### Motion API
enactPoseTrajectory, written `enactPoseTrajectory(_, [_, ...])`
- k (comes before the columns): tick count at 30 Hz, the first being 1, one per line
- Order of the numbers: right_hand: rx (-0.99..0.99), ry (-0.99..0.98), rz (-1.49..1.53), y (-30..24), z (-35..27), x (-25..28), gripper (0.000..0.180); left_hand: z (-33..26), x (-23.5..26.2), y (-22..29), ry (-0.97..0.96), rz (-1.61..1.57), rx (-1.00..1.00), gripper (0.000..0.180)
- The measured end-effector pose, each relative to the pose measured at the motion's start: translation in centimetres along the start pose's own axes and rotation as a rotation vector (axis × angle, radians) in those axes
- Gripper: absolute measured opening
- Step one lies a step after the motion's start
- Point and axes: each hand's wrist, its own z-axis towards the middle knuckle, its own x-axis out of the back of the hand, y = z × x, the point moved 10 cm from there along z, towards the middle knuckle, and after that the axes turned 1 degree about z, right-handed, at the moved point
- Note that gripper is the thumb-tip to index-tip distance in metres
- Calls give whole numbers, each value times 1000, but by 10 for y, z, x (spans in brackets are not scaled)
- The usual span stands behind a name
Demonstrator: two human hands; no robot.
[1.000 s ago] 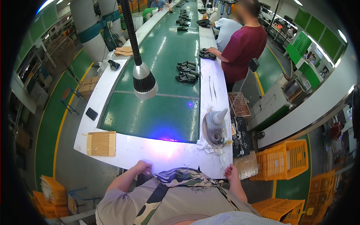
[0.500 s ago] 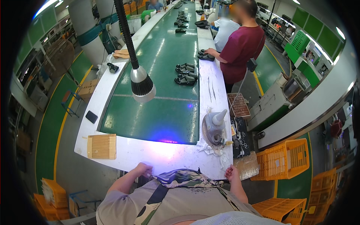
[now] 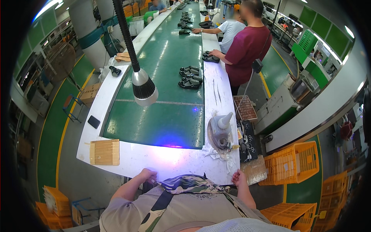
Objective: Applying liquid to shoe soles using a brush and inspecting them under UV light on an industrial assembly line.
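Little changed since the earlier frames: both hands held at the near edge of the long white worktable (image 3: 127, 156), view shifted slightly.

Left hand (image 3: 147, 176) curled over the table edge, fingers bent, gripping one end of the camouflage-patterned green and brown cloth (image 3: 189, 181). Right hand (image 3: 239, 178) raised at the table's right corner, fingers loosely folded; whether pinching the cloth's other end cannot be told. Cloth bunched in folds, stretched between the hands along the table edge, against the person's torso.

Beyond the hands: pale wooden slatted block (image 3: 104, 152) lying flat on the left of the table. Grey nozzle-topped glue pot (image 3: 221, 133) standing on crumpled white paper at the right. Silver-shaded gooseneck lamp (image 3: 143, 88) hanging over the green conveyor belt (image 3: 170, 116). Dark sandals (image 3: 190, 77) in rows farther along the belt. Small black flat rectangle (image 3: 94, 121) on the left rim. Orange plastic crates (image 3: 295, 162) on the floor, right. Standing person in a maroon shirt (image 3: 245, 50) at the belt's right side.
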Motion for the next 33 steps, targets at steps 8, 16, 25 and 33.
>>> enactPoseTrajectory(8, [4,8,-11,0,-2,1,33,0,-1,-1,-1,-23,-5,35])
enactPoseTrajectory(16, [-8,-3,-4,0,0,2,33,3,0,0,-3,-18,-16,36])
enactPoseTrajectory(25, [-19,1,-8,2,0,2,33,1,-1,0,-6,-10,-4,35])
enactPoseTrajectory(33, [-5,22,-12,0,-2,2,33,1,0,0,-6,-4,0,36])
